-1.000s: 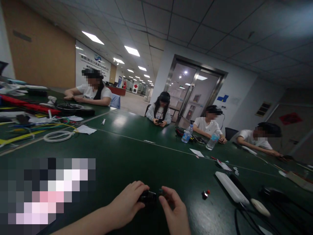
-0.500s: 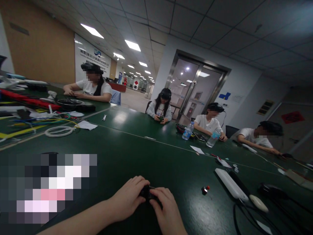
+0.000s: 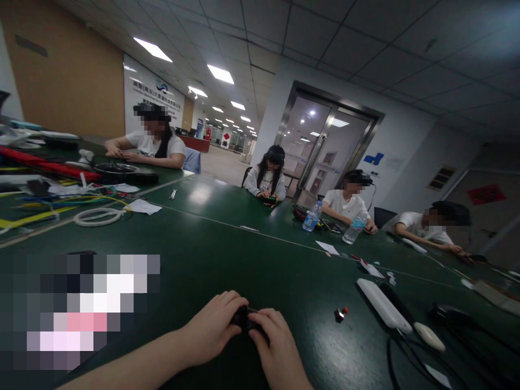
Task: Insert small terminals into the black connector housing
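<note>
Both my hands meet over the dark green table (image 3: 195,238), near its front edge. Between them is a small black object (image 3: 245,318), mostly covered by my fingers, so its kind is unclear. My left hand (image 3: 215,327) closes on its left side, thumb below and fingers above. From the right, my right hand (image 3: 280,346) pinches the same object between thumb and fingers. To the right of my hands, a small part with a red knob and a shiny metal body (image 3: 340,315) lies apart on the tabletop.
On the right lie a white power strip (image 3: 382,304), a cream computer mouse (image 3: 429,337) and black cables (image 3: 406,355). Two water bottles (image 3: 312,218) stand farther back. A tangle of wires and a coiled white tube (image 3: 99,218) occupy the left. Several people sit around the table.
My hands and the black object stay almost in place. Across the table, the seated person in the middle has shifted their hands and tilted the thing they hold.
</note>
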### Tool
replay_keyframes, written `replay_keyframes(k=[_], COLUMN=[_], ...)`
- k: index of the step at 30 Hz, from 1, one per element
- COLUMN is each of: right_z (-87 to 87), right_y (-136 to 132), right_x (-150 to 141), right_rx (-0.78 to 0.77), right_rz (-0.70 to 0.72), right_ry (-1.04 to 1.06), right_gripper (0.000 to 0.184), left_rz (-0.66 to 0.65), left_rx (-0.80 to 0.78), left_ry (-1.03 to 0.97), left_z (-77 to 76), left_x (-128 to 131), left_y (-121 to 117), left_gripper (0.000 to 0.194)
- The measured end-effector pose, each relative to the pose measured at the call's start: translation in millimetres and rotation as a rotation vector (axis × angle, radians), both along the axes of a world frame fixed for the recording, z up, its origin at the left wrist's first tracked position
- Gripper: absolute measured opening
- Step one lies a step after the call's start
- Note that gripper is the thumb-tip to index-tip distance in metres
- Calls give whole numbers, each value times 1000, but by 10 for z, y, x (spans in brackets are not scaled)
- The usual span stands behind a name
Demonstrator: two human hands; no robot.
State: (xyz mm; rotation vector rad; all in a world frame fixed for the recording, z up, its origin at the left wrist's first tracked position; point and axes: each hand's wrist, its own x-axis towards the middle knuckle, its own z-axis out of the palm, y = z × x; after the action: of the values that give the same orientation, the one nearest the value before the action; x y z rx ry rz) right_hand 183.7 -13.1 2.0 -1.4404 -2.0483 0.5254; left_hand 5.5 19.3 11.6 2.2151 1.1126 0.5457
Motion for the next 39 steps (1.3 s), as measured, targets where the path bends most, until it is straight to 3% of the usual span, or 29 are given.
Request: replay_keyframes(k=[12,18,27,39], right_z=[60,23,78,48], right_y=[9,16,24,35], right_x=[10,65,17,40], right_rx=[-5,-11,-5,-28], right_rz=[-61,-66,-87,-82], right_ry=[-60,-22,-57,10], right_gripper=[25,36,22,33], left_rz=[-23,-27,-28,-38], left_rx=[-7,-47,-8,-43], left_ry=[-5,-45,-32,-40], left_z=[2,31,-23,3], left_x=[-14,-35,-18,-34], left_y=[-2,4,24,35], left_gripper=[39,38,39,41])
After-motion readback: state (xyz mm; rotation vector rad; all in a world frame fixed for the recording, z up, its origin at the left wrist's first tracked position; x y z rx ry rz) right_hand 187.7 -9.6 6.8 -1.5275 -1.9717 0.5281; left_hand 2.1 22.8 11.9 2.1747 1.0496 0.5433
